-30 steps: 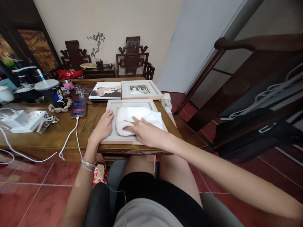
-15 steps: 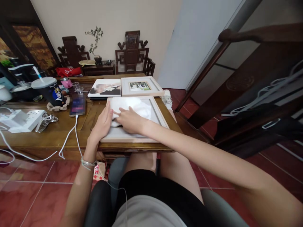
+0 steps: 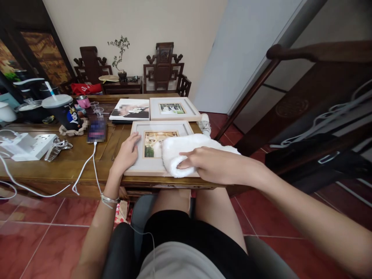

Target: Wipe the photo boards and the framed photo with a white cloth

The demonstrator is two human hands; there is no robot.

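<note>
A pale wooden picture frame (image 3: 136, 167) lies flat at the near edge of the wooden table (image 3: 66, 164). My left hand (image 3: 127, 152) rests flat on the frame's left border, fingers stretched out. My right hand (image 3: 213, 164) presses a folded white cloth (image 3: 180, 149) onto the right half of the frame's glass, fingers lying over the cloth. The photo in the frame shows on the left of the cloth. Two more framed pictures (image 3: 173, 108) lie side by side behind it.
A phone (image 3: 97, 131) on a white cable, a power strip (image 3: 34, 146), a dark lidded cup (image 3: 62, 111) and small glasses sit on the table's left. Carved dark chairs (image 3: 162, 73) stand at the wall. A dark wooden armchair (image 3: 316, 112) is at my right.
My right hand has swept the cloth from the frame's upper left over to its right side, uncovering the photo. The left hand has stayed on the left border.
</note>
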